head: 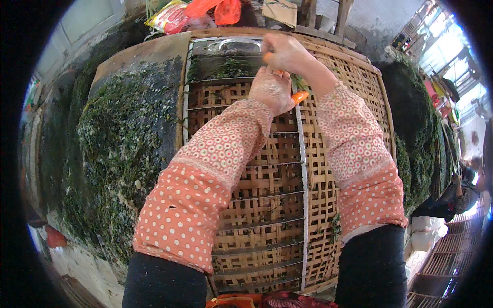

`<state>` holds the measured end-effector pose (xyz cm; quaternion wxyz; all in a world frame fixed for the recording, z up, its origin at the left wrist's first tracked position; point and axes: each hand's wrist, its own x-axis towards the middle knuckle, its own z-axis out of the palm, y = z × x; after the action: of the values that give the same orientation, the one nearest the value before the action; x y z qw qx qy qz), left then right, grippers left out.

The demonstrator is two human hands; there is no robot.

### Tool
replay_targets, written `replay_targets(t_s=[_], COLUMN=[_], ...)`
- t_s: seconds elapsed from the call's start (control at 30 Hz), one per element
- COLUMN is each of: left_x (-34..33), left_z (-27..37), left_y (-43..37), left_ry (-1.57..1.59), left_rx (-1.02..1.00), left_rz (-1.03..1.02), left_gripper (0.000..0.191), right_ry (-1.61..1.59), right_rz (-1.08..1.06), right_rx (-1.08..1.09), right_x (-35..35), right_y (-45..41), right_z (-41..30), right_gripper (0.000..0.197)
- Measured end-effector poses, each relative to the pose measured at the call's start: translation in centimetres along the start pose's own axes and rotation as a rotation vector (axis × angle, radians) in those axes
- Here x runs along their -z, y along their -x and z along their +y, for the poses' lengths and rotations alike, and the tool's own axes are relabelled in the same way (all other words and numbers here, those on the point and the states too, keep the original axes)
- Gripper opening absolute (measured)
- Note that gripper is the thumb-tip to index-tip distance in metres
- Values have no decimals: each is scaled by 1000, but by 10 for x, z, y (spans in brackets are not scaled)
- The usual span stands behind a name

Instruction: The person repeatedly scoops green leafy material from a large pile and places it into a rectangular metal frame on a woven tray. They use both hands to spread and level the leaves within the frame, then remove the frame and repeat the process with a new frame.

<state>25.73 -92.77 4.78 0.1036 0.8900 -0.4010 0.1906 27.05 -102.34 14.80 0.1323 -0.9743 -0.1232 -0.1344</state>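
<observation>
My left hand [270, 89] reaches over the far part of a metal frame with crossbars, its fingers bent and an orange cover on the thumb. Close above it, my right hand [283, 52] is bent and blurred, with a bit of orange at its fingers. Some green leafy stalks [299, 81] show between the hands; which hand holds them cannot be told. The metal frame [303, 165] lies on a woven bamboo tray [321, 184]. Loose green leaves [233, 67] lie at the frame's far end, by a pale curved handle [238, 41].
A big heap of small dark green plants [119, 115] covers a dark board on the left. More greens [408, 104] hang or lie at the right. Red and yellow plastic bags [173, 17] sit beyond the tray. A person [468, 188] is at the far right.
</observation>
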Motion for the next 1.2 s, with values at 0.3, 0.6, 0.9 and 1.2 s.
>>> replay_targets(t_s=[0.3,0.6,0.9,1.2], left_x=[90,74,74,76], left_z=[-46,-127,-124,-123], left_y=[14,100,98,99], left_ry=[275,-94,-207,-130], left_rx=[115,49,3,59], left_rz=[-380,164,171,40], left_gripper=[57,68,43,42], right_ry=[-103,160,-141,125], right_rz=[160,446,4,-216], right_rx=[192,350,-235,-385], right_x=[16,-53,-19,16], right_y=[-41,40,7,71], right_z=[-50,-75,-6,7], right_gripper=[39,67,38,71])
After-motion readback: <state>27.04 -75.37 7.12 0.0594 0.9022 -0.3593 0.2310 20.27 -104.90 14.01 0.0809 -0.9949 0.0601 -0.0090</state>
